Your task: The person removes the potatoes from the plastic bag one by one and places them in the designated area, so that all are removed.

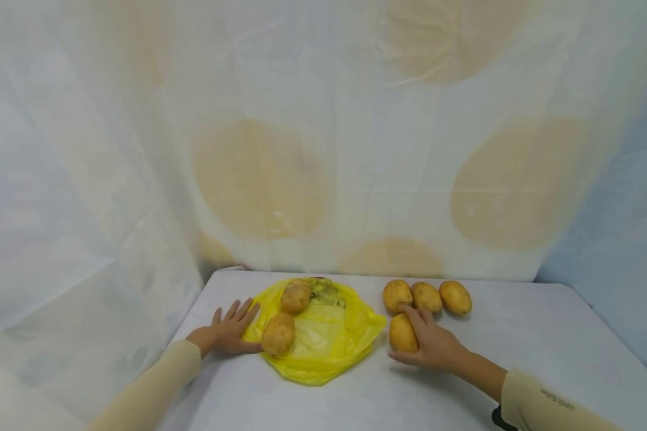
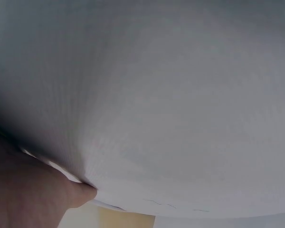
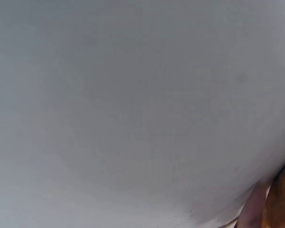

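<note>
In the head view a yellow plastic bag [image 1: 323, 341] lies flat, with one potato [image 1: 295, 296] near its far edge and another potato [image 1: 278, 334] nearer its left side. My left hand [image 1: 229, 330] rests with fingers spread at the bag's left edge, its thumb by the nearer potato. To the right of the bag, my right hand [image 1: 431, 344] grips a potato [image 1: 402, 333] between thumb and fingers. Part of that potato [image 3: 281, 202] shows at the right wrist view's corner. The left wrist view catches only part of the left hand [image 2: 33, 190] over white cloth.
Three potatoes stand in a row behind the right hand: a left one [image 1: 396, 295], a middle one [image 1: 426, 297] and a right one [image 1: 455, 298]. The white-covered table [image 1: 539, 341] meets a hanging sheet [image 1: 388, 149] with tan circles at the back.
</note>
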`<state>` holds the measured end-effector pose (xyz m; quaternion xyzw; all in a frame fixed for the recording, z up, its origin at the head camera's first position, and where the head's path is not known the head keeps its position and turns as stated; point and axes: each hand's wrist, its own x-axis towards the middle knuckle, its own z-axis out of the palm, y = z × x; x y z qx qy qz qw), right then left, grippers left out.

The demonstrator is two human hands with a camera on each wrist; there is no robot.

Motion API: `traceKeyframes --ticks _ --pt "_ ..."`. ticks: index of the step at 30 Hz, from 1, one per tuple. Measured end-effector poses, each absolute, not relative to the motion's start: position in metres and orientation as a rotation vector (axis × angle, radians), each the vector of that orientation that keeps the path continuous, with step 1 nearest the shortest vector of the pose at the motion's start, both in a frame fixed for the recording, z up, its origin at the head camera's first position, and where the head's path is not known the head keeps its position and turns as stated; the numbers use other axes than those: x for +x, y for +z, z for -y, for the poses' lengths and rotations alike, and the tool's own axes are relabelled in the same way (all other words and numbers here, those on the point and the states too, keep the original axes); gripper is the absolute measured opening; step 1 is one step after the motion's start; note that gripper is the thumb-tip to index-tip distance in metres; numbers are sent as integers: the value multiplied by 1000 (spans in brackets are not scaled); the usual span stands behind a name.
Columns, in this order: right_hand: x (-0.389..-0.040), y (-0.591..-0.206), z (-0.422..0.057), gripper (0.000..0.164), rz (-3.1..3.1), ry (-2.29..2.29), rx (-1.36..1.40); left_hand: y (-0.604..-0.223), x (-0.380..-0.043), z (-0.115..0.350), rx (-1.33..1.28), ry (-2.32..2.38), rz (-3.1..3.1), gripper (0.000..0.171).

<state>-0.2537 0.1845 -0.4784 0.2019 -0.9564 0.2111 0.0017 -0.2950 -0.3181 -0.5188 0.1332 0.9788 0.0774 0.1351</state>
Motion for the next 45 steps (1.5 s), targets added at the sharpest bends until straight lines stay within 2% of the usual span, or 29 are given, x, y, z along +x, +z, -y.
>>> traceKeyframes --ticks 3,10,24,45 --pt "-250 -478 -184 98 2944 483 605 -517 -295 319 401 229 -2838 116" --pt "-255 -470 -187 83 2569 218 760 -511 -293 319 412 219 -2832 117" --pt "-286 -440 -169 82 2649 62 640 -523 -296 321 406 235 -2851 116" --pt "-311 -428 -129 83 2745 144 644 -520 -297 317 424 224 -2840 119"
